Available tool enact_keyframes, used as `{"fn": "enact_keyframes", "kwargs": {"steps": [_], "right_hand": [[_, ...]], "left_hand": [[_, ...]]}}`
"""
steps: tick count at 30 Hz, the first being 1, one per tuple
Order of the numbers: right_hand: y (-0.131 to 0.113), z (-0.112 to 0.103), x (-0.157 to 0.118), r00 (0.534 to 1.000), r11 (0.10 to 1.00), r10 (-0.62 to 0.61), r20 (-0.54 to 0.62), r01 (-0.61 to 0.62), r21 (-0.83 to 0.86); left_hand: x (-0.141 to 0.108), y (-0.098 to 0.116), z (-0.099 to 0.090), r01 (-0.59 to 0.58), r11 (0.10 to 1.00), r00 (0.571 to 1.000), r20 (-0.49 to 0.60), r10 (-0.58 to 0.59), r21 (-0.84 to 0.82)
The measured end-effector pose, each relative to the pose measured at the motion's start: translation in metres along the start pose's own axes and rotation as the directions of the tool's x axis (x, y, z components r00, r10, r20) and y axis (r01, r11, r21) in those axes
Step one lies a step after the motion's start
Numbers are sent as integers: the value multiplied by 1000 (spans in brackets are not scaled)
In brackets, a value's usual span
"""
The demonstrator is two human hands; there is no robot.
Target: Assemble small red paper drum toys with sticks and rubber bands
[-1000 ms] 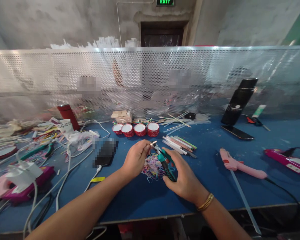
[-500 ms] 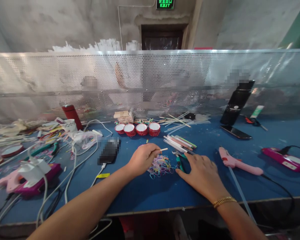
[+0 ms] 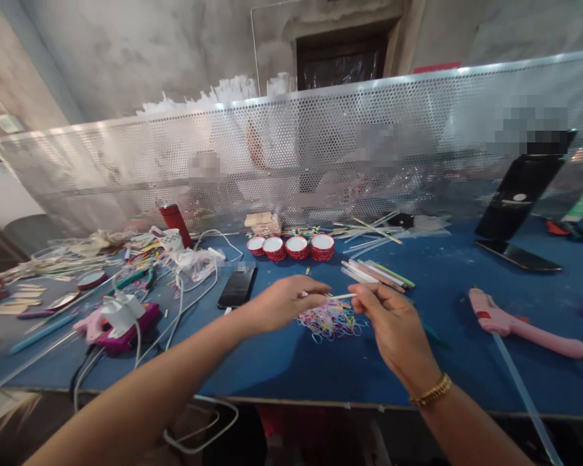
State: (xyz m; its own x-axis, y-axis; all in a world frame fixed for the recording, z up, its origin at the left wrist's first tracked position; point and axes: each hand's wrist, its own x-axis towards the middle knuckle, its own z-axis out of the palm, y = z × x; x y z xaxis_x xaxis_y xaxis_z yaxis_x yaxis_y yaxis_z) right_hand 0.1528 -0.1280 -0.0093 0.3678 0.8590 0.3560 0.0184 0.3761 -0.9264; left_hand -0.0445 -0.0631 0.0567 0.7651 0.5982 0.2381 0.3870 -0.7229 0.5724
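Observation:
A short pale stick (image 3: 341, 296) spans the gap between my hands above the table. The thumb and fingers of my right hand (image 3: 391, 320) are pinched on its right end. At its left end, my left hand (image 3: 286, 303) is loosely closed around it, with thumb and fingertips a little apart. Beneath the stick lies a tangled heap of small coloured rubber bands (image 3: 333, 323). Green-handled pliers (image 3: 433, 333) rest beside my right hand, mostly hidden by it. Just beyond it is a bundle of white, pink and green sticks (image 3: 376, 275).
Red-rimmed round tins (image 3: 297, 249) stand behind the heap, near a phone (image 3: 238, 286). A pink glue gun (image 3: 525, 323) lies right, before a black phone stand (image 3: 519, 194). Cables and a purple power strip (image 3: 131, 330) crowd the left. A perforated metal screen (image 3: 282, 155) borders the back.
My right hand has left the pliers and come over to pinch the stick's right end. My left hand's fingers have loosened and straightened somewhat. The camera view has turned left and tilted.

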Motion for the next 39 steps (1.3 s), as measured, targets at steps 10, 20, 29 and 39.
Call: {"fn": "enact_keyframes", "kwargs": {"steps": [10,20,29,39], "right_hand": [[10,-26,10,997,997,-2,-77,-5,-79],[16,-29,9,999,985,-36,-10,34,-169],[14,-29,6,1000,992,-30,2,30,-120],[6,-33,5,998,990,-62,19,64,-125]], "left_hand": [[-75,-136,-106,567,641,784,-99,-613,517],[-60,-156,-96,662,458,720,-335,-608,593],[-26,-132,-60,724,416,656,-363,-662,550],[-9,-123,-39,835,345,530,-459,-713,429]]}}
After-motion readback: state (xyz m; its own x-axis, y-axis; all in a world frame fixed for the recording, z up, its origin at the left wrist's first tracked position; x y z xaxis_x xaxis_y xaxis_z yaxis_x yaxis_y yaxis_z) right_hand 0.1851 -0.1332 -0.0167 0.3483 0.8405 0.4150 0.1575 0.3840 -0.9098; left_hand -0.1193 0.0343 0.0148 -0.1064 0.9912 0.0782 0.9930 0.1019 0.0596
